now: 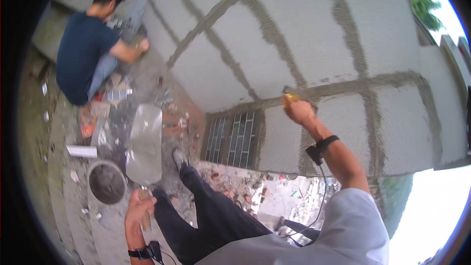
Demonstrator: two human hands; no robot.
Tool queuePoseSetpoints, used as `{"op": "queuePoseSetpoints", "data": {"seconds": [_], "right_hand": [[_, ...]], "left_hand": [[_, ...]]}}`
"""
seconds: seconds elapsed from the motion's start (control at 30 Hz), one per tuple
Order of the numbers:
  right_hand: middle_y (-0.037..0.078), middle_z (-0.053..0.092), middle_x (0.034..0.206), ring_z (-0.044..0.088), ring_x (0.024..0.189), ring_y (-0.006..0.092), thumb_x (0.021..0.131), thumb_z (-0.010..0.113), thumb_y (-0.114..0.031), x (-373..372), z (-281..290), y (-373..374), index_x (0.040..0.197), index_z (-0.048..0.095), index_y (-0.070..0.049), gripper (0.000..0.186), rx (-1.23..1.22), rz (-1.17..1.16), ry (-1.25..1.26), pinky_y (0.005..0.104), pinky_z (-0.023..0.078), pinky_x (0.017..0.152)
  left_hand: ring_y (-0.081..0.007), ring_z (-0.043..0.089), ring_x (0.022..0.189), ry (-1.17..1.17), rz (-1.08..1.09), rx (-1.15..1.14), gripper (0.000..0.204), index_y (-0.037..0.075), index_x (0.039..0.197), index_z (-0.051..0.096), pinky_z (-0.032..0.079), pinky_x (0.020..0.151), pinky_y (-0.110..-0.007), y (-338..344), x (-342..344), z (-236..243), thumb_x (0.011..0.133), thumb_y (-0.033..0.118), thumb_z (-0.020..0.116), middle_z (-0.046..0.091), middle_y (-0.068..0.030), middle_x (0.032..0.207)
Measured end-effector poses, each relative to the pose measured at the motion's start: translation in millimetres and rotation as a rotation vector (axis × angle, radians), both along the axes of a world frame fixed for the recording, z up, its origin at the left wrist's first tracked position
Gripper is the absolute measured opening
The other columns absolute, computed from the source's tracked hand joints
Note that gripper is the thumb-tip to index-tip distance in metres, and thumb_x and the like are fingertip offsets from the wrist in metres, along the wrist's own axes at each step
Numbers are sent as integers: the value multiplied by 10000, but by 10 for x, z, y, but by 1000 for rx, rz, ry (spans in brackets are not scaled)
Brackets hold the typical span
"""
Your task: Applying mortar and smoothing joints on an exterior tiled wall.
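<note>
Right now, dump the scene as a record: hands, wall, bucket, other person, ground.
left hand: closed around the handle of a shovel, pale blade pointing away from the body
right hand: arm extended, gripping a yellow tool at the wall; exact type unclear
wall: pale panels crossed by darker grey strips
bucket: left of the shovel, grey material inside
other person: crouching at upper left, dark top
ground: scattered rubble

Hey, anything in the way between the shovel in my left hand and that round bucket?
Nothing visible: the shovel in your left hand has its blade just right of the bucket, with no object showing between.
</note>
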State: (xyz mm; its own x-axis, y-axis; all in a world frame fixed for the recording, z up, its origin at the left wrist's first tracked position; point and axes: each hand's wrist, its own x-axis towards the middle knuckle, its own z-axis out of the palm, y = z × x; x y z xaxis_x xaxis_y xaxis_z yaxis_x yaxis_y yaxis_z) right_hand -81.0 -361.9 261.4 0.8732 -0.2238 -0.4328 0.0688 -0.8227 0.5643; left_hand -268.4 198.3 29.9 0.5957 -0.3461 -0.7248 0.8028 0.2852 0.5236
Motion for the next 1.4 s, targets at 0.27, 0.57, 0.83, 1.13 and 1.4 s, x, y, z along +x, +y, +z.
{"op": "queuePoseSetpoints", "data": {"seconds": [0.27, 0.57, 0.83, 1.13, 1.4], "right_hand": [[-5, 640, 879, 544, 657, 40, 924, 636, -254, -798, 1027, 2206, 1315, 541, -40, 455, 1859, -416, -302, 200, 467, 585], [-9, 552, 713, 486, 525, 55, 907, 629, -232, -908, 1149, 2919, 1281, 547, 19, 458, 2271, -262, -743, 206, 413, 513], [11, 592, 875, 492, 577, 49, 909, 632, -230, -1110, 932, 2728, 1286, 557, -19, 438, 2091, -173, -882, 205, 413, 528], [110, 688, 1001, 656, 850, 182, 886, 650, -285, -1502, 802, 2026, 1194, 620, -14, 411, 1595, -192, -746, 311, 510, 784], [-4, 547, 599, 475, 468, 58, 910, 652, -286, -1612, 426, 1313, 943, 688, -2, 288, 1592, -780, -626, 233, 383, 449]], "left_hand": [[-150, 522, 459, -140, -115, -204, 255, 72, 945, 528, 412, 400, -296, -125, 133, 1282, 762, 36, 702, 531, -39, 618], [-145, 503, 449, -245, -220, -370, 222, 65, 958, 504, 408, 385, -282, -382, 148, 2339, 807, 35, 664, 516, -48, 634], [-131, 472, 423, -262, -209, -263, 210, 77, 930, 494, 382, 360, -269, -438, 309, 2655, 812, 49, 665, 469, -21, 606], [-117, 463, 425, -287, -234, -335, 225, 78, 959, 495, 364, 364, -254, -395, 556, 2498, 818, 61, 669, 465, -17, 618], [-128, 482, 427, -355, -233, -126, 238, 65, 968, 510, 387, 383, -265, -398, 705, 2491, 797, 68, 674, 505, -29, 620]]}}
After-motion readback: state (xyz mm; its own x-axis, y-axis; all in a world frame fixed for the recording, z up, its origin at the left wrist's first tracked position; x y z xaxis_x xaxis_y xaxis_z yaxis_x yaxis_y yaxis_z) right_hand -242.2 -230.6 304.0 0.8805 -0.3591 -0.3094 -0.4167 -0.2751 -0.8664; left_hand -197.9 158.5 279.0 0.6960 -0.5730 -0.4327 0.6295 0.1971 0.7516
